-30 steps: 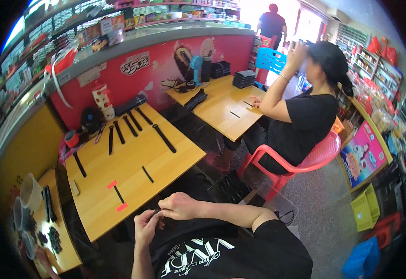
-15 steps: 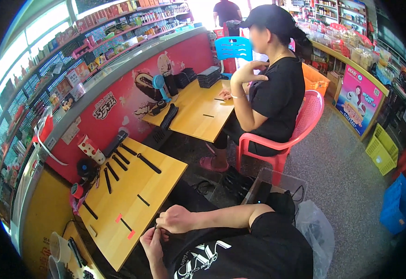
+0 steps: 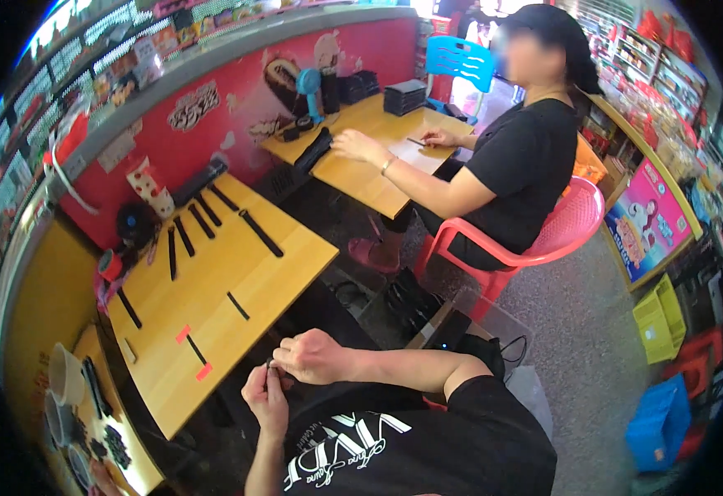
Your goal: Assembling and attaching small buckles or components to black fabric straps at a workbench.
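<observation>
My left hand (image 3: 264, 398) and my right hand (image 3: 315, 355) meet just off the near edge of the yellow wooden table (image 3: 237, 351). The fingers of both are pinched together around something small and dark, mostly hidden by the fingertips. On the tabletop, a short black strip (image 3: 197, 350) lies with red tape at its two ends. Another short black strip (image 3: 238, 306) lies farther right. Several black straps (image 3: 204, 217) are laid out toward the far side, with one strap (image 3: 130, 307) at the left edge.
A co-worker (image 3: 514, 157) in black sits on a pink chair (image 3: 556, 223) at a second table (image 3: 370, 186). Left of my table, a side surface holds cups (image 3: 65, 376) and small black parts (image 3: 117, 446); another hand (image 3: 107, 479) shows there. A transparent bin (image 3: 485, 318) stands behind my right arm.
The view has shifted. My hands remain together in a pinch. The co-worker's raised hand has come down over the other table, and a hand now shows at the lower left.
</observation>
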Available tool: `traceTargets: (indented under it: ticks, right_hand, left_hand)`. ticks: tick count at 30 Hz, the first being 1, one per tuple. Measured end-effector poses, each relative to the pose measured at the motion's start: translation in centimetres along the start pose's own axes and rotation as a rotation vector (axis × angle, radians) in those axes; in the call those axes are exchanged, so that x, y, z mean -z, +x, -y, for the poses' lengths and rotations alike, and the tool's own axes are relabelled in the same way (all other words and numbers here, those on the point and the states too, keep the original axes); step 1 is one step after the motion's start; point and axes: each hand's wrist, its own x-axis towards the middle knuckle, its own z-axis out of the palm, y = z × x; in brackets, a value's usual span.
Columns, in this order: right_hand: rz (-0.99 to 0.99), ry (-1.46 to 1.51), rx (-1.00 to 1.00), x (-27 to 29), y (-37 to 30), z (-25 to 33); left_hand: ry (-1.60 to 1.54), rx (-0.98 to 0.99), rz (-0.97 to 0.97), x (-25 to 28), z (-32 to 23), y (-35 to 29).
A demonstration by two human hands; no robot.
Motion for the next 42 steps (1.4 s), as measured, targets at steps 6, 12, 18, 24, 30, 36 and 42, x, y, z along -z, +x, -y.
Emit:
traceTargets:
  ticks: [6,12,18,24,30,36,42]
  right_hand:
    - [0.126,-0.001,0.191,2.1,0.9,-2.0]
    - [0.297,0.021,0.426,4.5,4.5,-0.7]
    - [0.338,-0.020,0.534,4.5,5.3,0.6]
    - [0.422,-0.115,0.557,4.1,5.4,2.0]
    - [0.201,-0.349,0.675,3.5,5.2,2.2]
    - [0.290,-0.139,0.539,2.7,4.6,2.2]
    - [0.279,-0.170,0.580,2.6,4.7,2.1]
  left_hand:
    - [-0.260,0.255,0.347,3.2,-3.4,3.8]
    - [-0.422,0.416,0.701,5.6,-3.5,6.8]
    - [-0.602,0.570,0.804,6.8,-4.0,7.1]
    - [-0.428,0.495,0.564,7.2,-3.8,4.6]
    - [-0.512,0.464,0.381,6.6,-3.0,3.0]
    - [-0.534,0.480,0.394,6.6,-2.5,1.8]
    - [-0.569,0.536,0.404,6.6,-3.3,1.8]
